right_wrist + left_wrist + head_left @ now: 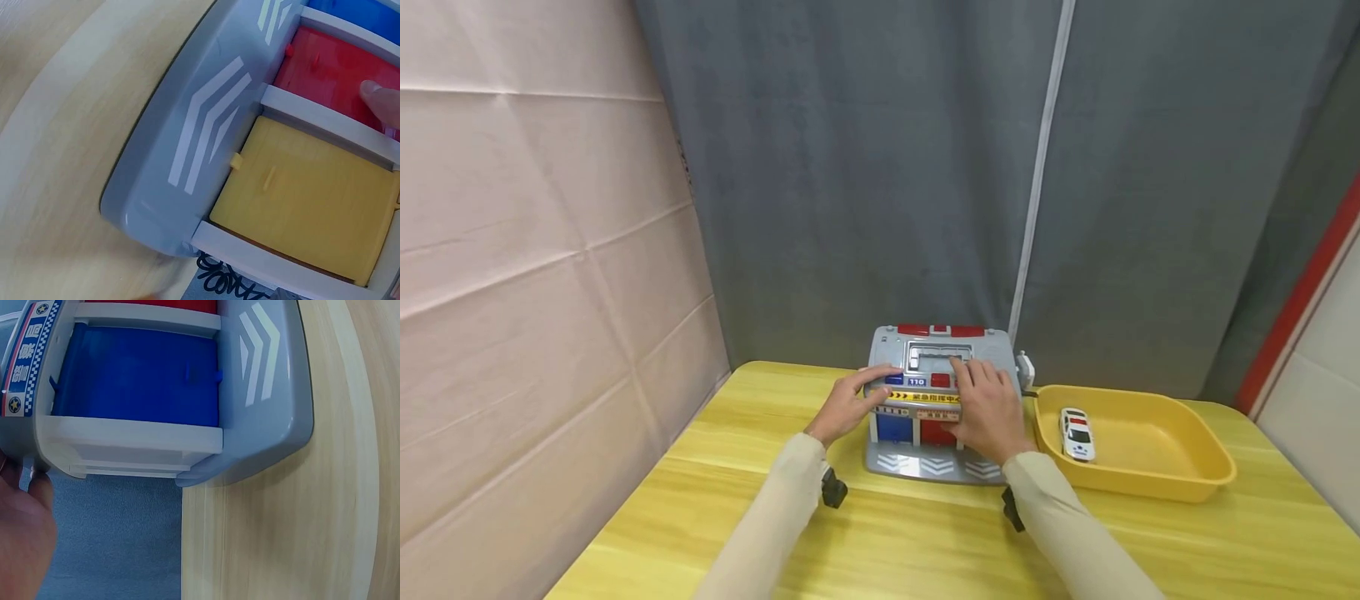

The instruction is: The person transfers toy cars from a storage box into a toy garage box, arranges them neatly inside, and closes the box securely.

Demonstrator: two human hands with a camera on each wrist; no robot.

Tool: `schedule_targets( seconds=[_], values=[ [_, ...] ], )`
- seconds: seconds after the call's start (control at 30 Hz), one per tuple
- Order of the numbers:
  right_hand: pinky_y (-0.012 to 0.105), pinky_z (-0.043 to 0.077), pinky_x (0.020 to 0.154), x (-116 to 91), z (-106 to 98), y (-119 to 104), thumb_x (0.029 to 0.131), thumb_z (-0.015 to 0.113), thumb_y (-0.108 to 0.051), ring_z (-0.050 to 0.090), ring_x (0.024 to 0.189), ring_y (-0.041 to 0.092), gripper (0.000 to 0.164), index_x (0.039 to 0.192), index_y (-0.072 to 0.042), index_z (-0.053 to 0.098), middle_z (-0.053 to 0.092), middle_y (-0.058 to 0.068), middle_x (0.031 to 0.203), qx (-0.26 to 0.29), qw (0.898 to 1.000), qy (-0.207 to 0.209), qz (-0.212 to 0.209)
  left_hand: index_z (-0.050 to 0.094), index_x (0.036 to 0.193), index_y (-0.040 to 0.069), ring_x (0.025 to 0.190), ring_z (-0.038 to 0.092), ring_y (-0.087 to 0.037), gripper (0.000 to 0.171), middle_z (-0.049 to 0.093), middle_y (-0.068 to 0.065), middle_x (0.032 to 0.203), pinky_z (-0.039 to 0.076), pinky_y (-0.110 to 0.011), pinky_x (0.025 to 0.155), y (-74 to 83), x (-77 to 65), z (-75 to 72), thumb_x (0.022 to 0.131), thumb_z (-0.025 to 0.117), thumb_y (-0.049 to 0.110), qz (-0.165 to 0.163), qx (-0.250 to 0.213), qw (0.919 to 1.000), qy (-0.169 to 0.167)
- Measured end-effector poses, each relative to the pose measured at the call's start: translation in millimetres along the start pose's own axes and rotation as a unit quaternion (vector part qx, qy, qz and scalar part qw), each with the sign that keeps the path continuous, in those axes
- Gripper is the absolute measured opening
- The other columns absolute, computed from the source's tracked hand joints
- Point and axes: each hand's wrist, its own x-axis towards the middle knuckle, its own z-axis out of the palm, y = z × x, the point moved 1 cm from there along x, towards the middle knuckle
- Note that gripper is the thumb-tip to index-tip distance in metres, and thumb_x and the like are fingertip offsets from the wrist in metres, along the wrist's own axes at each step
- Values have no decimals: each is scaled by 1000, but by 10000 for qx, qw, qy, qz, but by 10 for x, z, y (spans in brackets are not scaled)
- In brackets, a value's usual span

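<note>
A grey toy garage (891, 343) stands on the table, its blue door (144, 375), red door (337, 75) and yellow door (306, 200) in a row at the front. My left hand (844, 407) holds the left end of its roof, index finger and thumb lying over the top; the left wrist view catches only part of that hand at the roof's edge. With fingers over the roof's front right, my right hand (988, 412) grips the garage. In the right wrist view the right thumb (381, 100) is in front of the red door.
A yellow tray (1157, 485) sits right of the garage, with a white toy police car (1077, 435) inside at its left. Behind the wooden table (700, 517) hangs a grey curtain (850, 183). A pale cloth wall (535, 292) runs along the left.
</note>
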Motion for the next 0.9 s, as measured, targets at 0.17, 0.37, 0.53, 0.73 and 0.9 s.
schedule_targets(
  seconds=[0.17, 0.37, 0.53, 0.73, 0.9],
  values=[
    [48, 50, 100, -11, 23, 4, 57, 95, -47, 54, 113, 30, 104, 142, -11, 48, 60, 12, 124, 83, 10000, -16, 35, 63, 134, 36, 149, 40, -28, 35, 50, 2, 155, 32, -58, 121, 5, -12, -1, 100, 61, 32, -58, -3, 10000, 8],
    [49, 49, 100, -37, -36, 1, 57, 95, -49, 53, 113, 30, 104, 142, -10, 49, 59, 12, 123, 85, 9999, -58, -99, 62, 134, 38, 150, 39, -21, 33, 50, 8, 154, 30, -55, 123, 50, -43, 50, 101, 58, 33, 98, 378, 9989, 242],
    [49, 48, 100, -52, -60, -5, 57, 94, -50, 53, 112, 30, 103, 142, -11, 49, 59, 11, 122, 117, 9997, -123, -201, 63, 133, 39, 150, 39, -22, 33, 49, 8, 155, 29, -58, 122, 54, -77, 56, 101, 59, 32, 153, 433, 9983, 354],
    [51, 47, 102, -70, -93, 12, 57, 95, -48, 52, 117, 31, 103, 142, -11, 49, 59, 12, 126, 230, 9990, -253, -274, 61, 134, 41, 152, 36, -25, 35, 45, 6, 159, 29, -62, 121, 43, -84, 76, 100, 59, 34, 111, 435, 9983, 365],
    [53, 46, 105, -91, -114, 22, 58, 95, -47, 51, 121, 32, 103, 143, -11, 50, 59, 13, 130, 325, 9983, -407, -250, 59, 135, 44, 152, 35, -26, 36, 44, 6, 159, 29, -62, 121, 51, -78, 83, 100, 59, 35, 24, 456, 9986, 277]
  ],
)
